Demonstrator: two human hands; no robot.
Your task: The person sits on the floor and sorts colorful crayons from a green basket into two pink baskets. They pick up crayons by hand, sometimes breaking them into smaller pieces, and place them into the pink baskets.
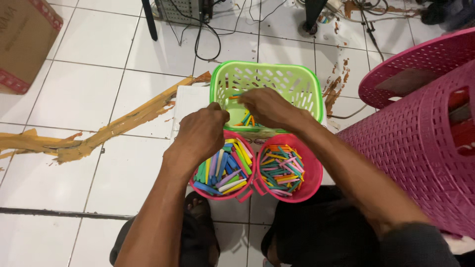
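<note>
My left hand (pixel 202 132) is closed into a loose fist above the left pink bowl (pixel 197 184), which is full of several coloured sticks (pixel 225 165). What its fingers hold is hidden. My right hand (pixel 265 105) reaches into the green basket (pixel 307 81), fingertips pinched near a few coloured sticks (pixel 246 118) at its bottom. A second pink bowl (pixel 312 173) to the right holds several thinner coloured sticks (pixel 282 170). Both bowls sit side by side just in front of the basket.
A large pink plastic basket (pixel 420 143) and its lid (pixel 410 64) stand at the right. A cardboard box (pixel 22 39) is at the top left. Brown strips (pixel 99 133) lie across the white tiled floor. Cables (pixel 208 29) run along the back. My sandalled feet (pixel 198 212) are below the bowls.
</note>
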